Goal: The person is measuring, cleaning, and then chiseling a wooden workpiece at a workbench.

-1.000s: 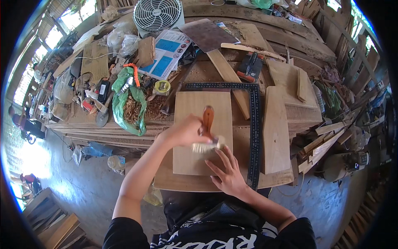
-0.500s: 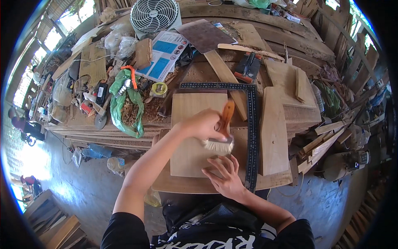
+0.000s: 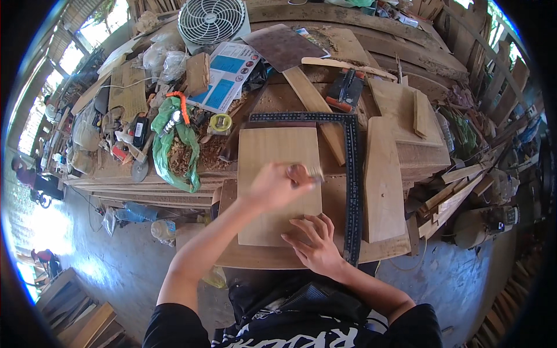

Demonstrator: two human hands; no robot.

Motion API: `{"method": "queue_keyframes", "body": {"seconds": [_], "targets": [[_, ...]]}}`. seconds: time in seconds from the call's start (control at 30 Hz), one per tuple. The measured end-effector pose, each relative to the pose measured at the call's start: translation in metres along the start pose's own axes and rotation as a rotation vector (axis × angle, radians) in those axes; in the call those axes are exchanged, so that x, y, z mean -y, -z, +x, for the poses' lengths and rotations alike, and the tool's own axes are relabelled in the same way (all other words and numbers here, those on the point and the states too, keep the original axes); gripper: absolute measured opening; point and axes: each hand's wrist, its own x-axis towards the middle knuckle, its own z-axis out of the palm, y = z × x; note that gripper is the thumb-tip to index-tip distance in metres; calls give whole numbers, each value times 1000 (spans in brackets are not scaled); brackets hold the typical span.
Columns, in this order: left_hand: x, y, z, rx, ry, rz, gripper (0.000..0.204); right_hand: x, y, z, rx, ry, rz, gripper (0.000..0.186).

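A flat pale wooden board (image 3: 278, 148) lies in front of me on the workbench. Above its middle, my left hand (image 3: 270, 188) is closed around a paintbrush (image 3: 299, 174). The brush's brown handle end faces up toward me; motion smears it, and its bristles mostly cannot be made out. At the board's near right corner rests my right hand (image 3: 318, 246), fingers spread and fingertips on or beside the edge. A black carpenter's square (image 3: 352, 174) lies around the board's far and right sides, its long arm running down past my right hand.
A longer wooden plank (image 3: 382, 185) lies right of the square. Behind are a hand plane-like tool (image 3: 346, 90), a tape measure (image 3: 220, 123) and a white fan (image 3: 212, 22). Wood shavings and a green plastic bag (image 3: 174, 151) lie to the left. Scrap wood (image 3: 452, 197) is piled at right.
My left hand has turned and lifted the brush off the board's surface, swinging its handle toward me. My right hand has stayed at the near right corner.
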Motion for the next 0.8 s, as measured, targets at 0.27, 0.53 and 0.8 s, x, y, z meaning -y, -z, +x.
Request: {"method": "queue_keyframes", "body": {"seconds": [0.27,0.53,0.8], "targets": [[35,33,-28,-467,348,-14,34,0,2,1,4,-1,26,49],[10,5,-53,-499,199,741,35,-1,-1,0,21,-5,29,49],[-31,-60,-30,-321,163,-51,31,-1,0,-2,22,-25,32,44]]}}
